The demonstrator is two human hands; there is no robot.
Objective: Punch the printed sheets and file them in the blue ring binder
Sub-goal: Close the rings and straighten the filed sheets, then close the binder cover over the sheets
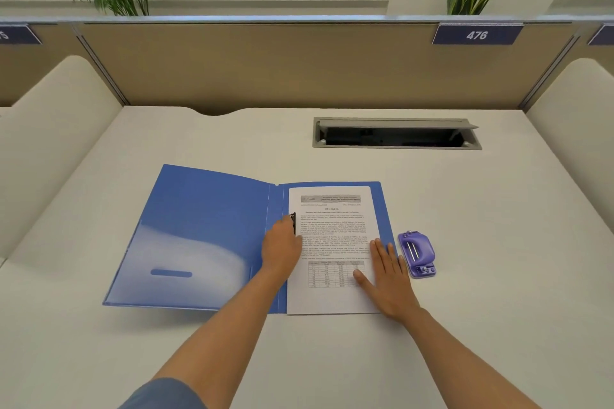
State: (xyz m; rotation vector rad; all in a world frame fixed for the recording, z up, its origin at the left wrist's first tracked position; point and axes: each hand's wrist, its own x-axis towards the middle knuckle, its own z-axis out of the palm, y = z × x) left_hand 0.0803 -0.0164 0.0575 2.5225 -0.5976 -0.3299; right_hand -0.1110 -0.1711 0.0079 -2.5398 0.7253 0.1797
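Open blue binder (206, 236) on a white desk (498, 242), with printed sheets (332, 236) lying on its right-hand half.

The left hand (281, 249) rests at the left edge of the sheets, its fingertips curled onto the black clip (293, 224) beside the binder's spine; whether they grip the clip or only press on it cannot be told. The right hand (387, 279) lies flat and palm-down, fingers spread and grasping nothing, on the lower right part of the sheets. The top sheet carries text and a table. A purple hole punch (417, 253) stands on the desk just right of the binder, apart from both hands. Behind it, a cable hatch (397, 133) in the desk is open. A partition (265, 66) bears the sign "476" (477, 34).
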